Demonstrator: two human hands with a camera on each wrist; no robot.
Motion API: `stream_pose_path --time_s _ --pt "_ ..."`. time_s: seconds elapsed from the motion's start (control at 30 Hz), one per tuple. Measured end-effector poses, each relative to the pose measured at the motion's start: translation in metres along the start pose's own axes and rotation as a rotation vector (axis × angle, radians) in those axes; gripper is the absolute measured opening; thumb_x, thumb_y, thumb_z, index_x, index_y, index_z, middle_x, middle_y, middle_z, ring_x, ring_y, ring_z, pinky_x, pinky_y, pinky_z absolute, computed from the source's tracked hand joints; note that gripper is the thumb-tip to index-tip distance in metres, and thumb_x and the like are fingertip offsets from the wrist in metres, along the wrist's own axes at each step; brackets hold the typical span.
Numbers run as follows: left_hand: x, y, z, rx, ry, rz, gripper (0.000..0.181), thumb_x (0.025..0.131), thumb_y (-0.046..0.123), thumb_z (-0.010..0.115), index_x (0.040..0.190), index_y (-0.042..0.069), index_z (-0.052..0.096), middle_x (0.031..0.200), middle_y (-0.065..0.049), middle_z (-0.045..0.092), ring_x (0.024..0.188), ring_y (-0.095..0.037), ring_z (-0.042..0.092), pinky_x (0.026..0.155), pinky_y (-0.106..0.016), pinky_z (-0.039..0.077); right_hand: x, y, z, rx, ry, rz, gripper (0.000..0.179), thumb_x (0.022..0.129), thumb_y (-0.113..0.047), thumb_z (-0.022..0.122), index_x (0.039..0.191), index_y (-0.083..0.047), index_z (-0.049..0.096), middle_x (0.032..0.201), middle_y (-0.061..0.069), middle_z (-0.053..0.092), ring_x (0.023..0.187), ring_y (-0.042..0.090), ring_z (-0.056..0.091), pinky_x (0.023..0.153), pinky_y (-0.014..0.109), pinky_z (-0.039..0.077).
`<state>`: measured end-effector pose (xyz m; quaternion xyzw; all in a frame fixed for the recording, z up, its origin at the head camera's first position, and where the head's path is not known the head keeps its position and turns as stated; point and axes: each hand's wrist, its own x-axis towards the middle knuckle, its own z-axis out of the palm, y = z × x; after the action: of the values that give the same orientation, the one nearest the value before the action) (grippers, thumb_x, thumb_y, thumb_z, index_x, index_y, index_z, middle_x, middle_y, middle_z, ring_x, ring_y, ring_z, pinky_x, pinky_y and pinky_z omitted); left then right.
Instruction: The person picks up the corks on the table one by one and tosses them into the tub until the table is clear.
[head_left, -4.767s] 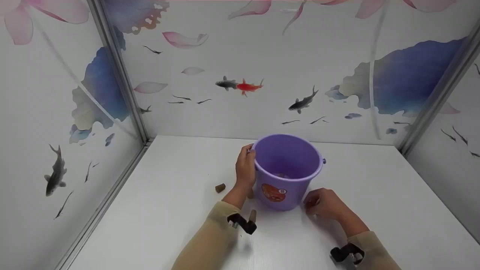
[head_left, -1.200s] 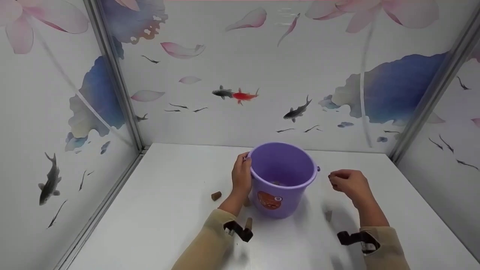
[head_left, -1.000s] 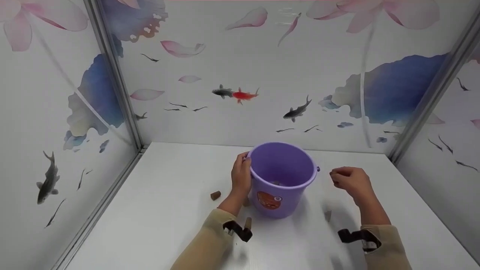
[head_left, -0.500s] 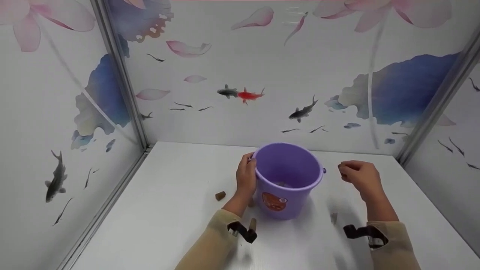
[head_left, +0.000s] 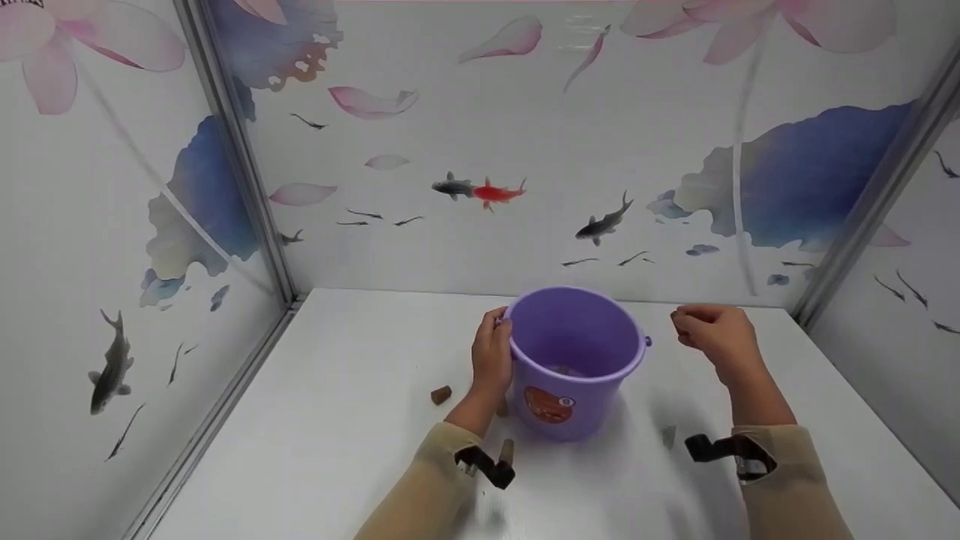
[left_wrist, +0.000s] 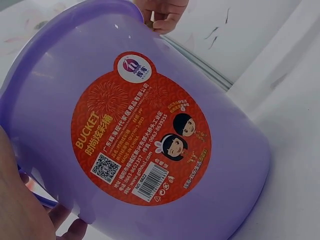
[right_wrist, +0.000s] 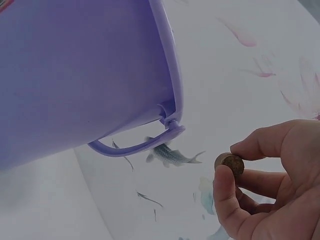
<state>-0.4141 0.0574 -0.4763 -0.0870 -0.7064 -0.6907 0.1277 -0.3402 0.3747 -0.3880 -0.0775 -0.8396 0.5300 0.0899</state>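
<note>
A purple bucket [head_left: 596, 394] with a red label stands upright on the table. My left hand [head_left: 491, 356] grips it at its left side near the rim; in the left wrist view the fingers [left_wrist: 72, 227] curl by the handle. To the right of the bucket, raised above the table, my right hand [head_left: 724, 341] pinches a cork stopper [right_wrist: 230, 164] between thumb and fingertips. The bucket's handle [right_wrist: 135, 149] hangs at its near side in the right wrist view. Small pale pieces [head_left: 562, 370] show at the bottom inside the bucket.
Loose corks lie on the white table [head_left: 360, 420]: one cork [head_left: 441, 394] left of my left wrist, another cork [head_left: 507, 451] by the wrist mount, and a blurred piece [head_left: 668, 436] below my right hand. Printed panels [head_left: 390, 255] enclose the back and sides.
My right hand was low beside the bucket's base; it has since risen and moved right, climbing slightly more in the last second. My left hand and the bucket stay in place.
</note>
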Motion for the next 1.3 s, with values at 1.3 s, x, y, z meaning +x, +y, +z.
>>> stream_pose_path --time_s 1.3 --pt "-0.001 0.002 0.001 0.0 0.002 -0.032 0.043 0.106 0.028 0.043 0.139 0.011 0.065 0.144 -0.011 0.066 0.135 -0.03 0.06 0.115 -0.051 0.048 0.012 -0.03 0.032 0.099 -0.032 -0.015 0.05 0.104 -0.02 0.066 0.142 0.011 0.059 0.112 0.0 0.07 0.089 0.0 0.067 0.083 0.014 0.059"
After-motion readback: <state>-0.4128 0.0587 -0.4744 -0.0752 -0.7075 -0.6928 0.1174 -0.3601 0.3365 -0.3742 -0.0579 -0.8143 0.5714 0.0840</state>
